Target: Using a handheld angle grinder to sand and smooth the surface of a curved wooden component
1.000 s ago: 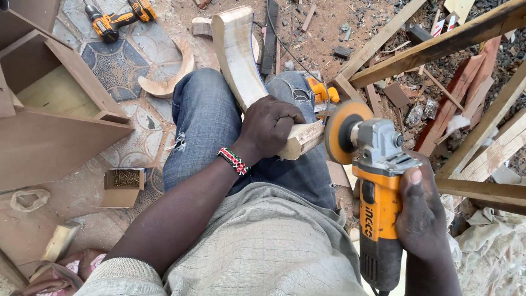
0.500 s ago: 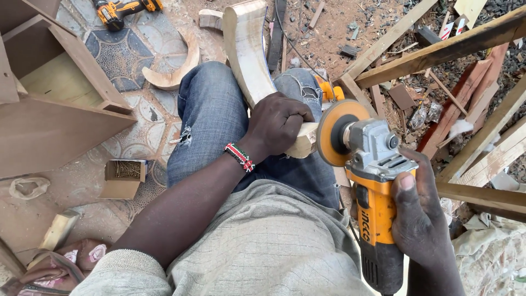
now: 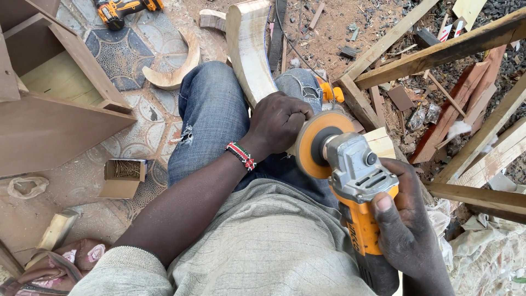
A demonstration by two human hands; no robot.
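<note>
left hand [image 3: 279, 123] wrapped tight round curved wood piece [image 3: 249, 49] resting across lap w/ far end over the tiled floor [image 3: 126, 60], right hand [image 3: 405, 219] fingers closed on orange angle grinder [image 3: 356, 186], sanding disc [image 3: 315, 145] right at the wood's near end, box of nails [image 3: 121, 178] on floor nr left knee

Left hand [image 3: 279, 123] clamped around curved pale wooden piece [image 3: 249, 49] resting across denim-clad knees, fingers [image 3: 298, 118] just beside orange sanding disc [image 3: 318, 145], right hand [image 3: 405, 219] wrapped around orange-grey angle grinder [image 3: 356, 186], open box of nails [image 3: 121, 178] well left on floor.
</note>
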